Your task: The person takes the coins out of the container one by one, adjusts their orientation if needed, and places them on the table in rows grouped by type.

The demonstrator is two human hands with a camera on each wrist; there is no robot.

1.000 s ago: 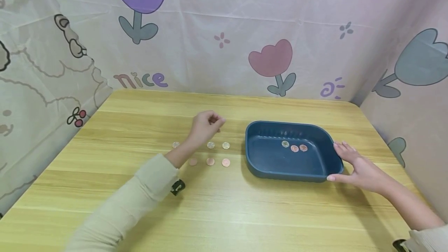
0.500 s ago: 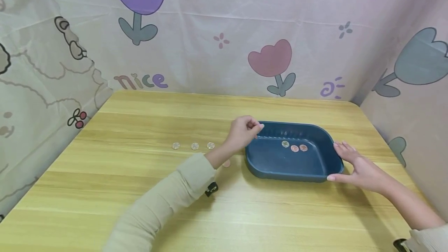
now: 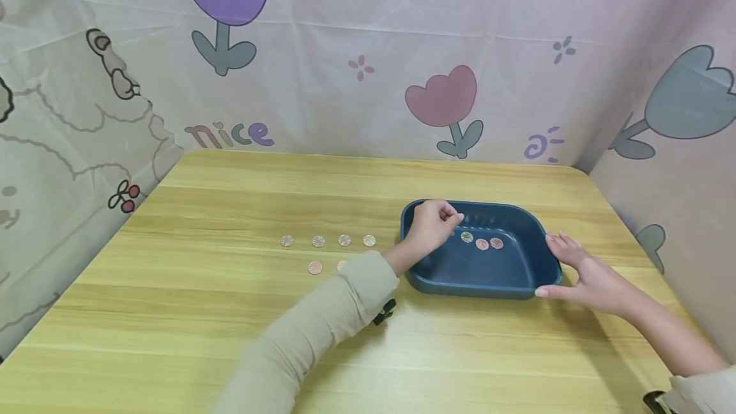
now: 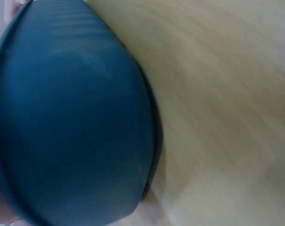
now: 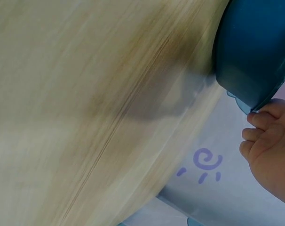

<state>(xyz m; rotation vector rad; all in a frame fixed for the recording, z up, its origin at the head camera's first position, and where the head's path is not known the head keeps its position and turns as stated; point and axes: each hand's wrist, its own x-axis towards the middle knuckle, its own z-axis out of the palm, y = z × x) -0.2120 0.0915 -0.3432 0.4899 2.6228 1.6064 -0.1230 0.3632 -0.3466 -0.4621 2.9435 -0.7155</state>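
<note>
My left hand [image 3: 432, 225] is over the left part of a dark blue tray [image 3: 471, 289], thumb and fingertips pinched together. A small reddish bit of a coin [image 3: 451, 233] shows just below the thumb; most of it is hidden. On the tray floor lie a silvery coin [image 3: 466, 237] and two copper coins, one [image 3: 482, 244] beside the other [image 3: 497, 243]. My right hand [image 3: 589, 276] rests against the tray's right end, thumb and fingers spread along the rim. In the right wrist view, fingers [image 5: 262, 120] touch the tray's rim.
Left of the tray, a row of several silvery coins [image 3: 344, 240] lies on the wooden table [image 3: 230, 209]. Nearer are copper coins [image 3: 315, 268], partly hidden by the left sleeve [image 3: 322, 318]. A printed cloth [image 3: 322, 82] hangs behind the table.
My left hand has moved right from above the coin rows to over the tray, fingers still pinched. The right hand and the tray have stayed in place.
</note>
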